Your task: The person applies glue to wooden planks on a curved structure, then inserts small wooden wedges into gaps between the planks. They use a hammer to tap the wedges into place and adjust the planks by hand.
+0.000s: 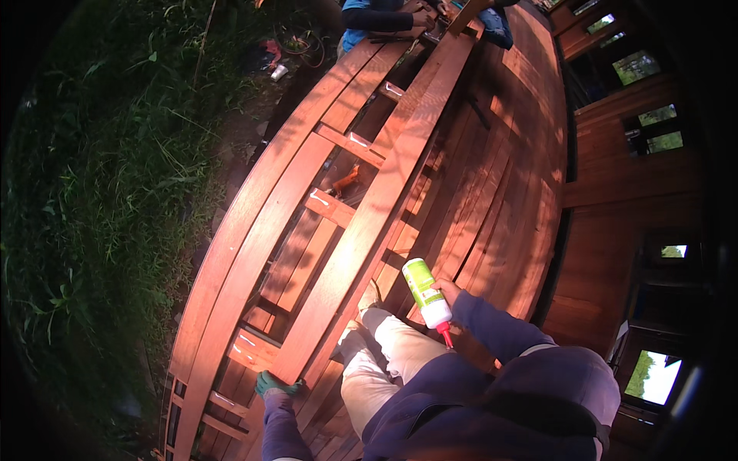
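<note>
My right hand (448,292) grips a white squeeze bottle (425,293) with a green label and a red nozzle pointing down, held above my knees. My left hand (275,383), in a green glove, rests on a long reddish wooden beam (369,215) at its near end, beside a short cross piece (252,349). The beam belongs to a railing frame (261,207) of parallel rails and cross pieces lying along the deck edge. My legs in light trousers (392,349) stand on the deck boards.
The wooden deck (507,169) runs to the right toward a wooden wall with windows (653,123). Grass (100,192) lies below on the left. Another person in a blue top (369,19) works at the frame's far end. An orange tool (344,180) lies under the frame.
</note>
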Tool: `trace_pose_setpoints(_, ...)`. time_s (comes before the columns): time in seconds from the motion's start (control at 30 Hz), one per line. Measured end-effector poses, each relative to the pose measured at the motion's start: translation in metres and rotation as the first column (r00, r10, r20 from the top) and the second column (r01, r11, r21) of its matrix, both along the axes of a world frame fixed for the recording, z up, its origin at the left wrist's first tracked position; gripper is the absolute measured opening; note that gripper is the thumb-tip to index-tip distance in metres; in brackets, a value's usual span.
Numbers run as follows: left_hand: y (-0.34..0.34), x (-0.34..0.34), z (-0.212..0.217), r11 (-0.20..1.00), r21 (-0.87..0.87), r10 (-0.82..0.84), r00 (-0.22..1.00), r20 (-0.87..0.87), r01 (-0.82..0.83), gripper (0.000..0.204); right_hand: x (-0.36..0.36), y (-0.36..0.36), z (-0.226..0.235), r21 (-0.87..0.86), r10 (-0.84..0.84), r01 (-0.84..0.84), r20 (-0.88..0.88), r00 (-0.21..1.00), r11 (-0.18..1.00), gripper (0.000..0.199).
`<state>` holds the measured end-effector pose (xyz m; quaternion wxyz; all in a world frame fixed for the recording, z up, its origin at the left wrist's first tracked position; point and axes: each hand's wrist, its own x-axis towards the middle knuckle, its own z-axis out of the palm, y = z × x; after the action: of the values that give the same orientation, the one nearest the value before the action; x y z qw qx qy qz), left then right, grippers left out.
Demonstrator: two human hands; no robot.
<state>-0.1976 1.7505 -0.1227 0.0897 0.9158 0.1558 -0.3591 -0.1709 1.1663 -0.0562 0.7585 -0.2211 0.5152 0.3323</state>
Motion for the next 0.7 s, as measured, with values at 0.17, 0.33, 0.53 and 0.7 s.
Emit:
trace_pose_setpoints(0.17, -0.008, 0.005, 0.002, 0.994, 0.062, -0.092, 0.995, -0.048, 0.095, 0.129, -0.026, -0.025, -0.033, -0.191, 0.061, -0.06, -0.002, 0.998, 0.98, 0.05)
trace_pose_setpoints(0.33, -0.013, 0.008, 0.008, 0.986, 0.088, -0.139, 0.989, -0.045, 0.143, 0.128, -0.014, -0.006, -0.039, -0.236, 0.151, -0.139, 0.034, 0.988, 0.962, 0.046)
trace_pose_setpoints(0.53, -0.053, 0.037, -0.001, 0.979, -0.159, -0.114, 0.988, 0.108, 0.13, 0.126, 0.052, 0.048, 0.022, -0.113, 0.27, -0.246, 0.395, 0.878, 0.963, 0.065)
trace_pose_setpoints(0.7, -0.085, 0.066, 0.023, 0.988, -0.156, -0.019, 0.997, -0.076, 0.007, 0.118, 0.181, 0.144, 0.016, -0.24, 0.311, -0.206, 0.592, 0.744, 0.949, 0.068)
